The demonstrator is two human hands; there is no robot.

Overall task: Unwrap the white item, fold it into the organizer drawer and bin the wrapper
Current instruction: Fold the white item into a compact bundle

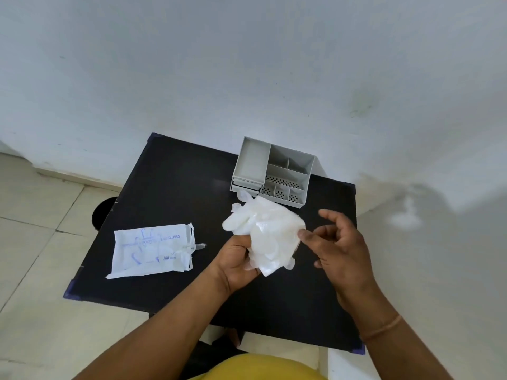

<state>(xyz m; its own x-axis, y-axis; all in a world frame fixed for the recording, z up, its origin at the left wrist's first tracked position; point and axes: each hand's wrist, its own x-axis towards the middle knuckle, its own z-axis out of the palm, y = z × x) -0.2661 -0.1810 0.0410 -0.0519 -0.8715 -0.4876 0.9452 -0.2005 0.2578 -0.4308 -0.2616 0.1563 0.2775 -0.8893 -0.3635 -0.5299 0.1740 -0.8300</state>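
A crumpled bunch of thin white plastic gloves (263, 231) is held above the black table (170, 187). My left hand (236, 263) grips the bunch from below. My right hand (337, 242) is beside it on the right, fingers spread, with the thumb tip touching the bunch's right edge. The torn white wrapper (152, 249) with blue print lies flat on the table's left part. A grey organizer (274, 171) stands at the table's far edge, its small drawer at the lower left slightly pulled out behind the gloves.
A dark round object (103, 212) stands on the tiled floor just left of the table. A white wall rises close behind the table. My yellow clothing (263, 366) shows at the bottom edge.
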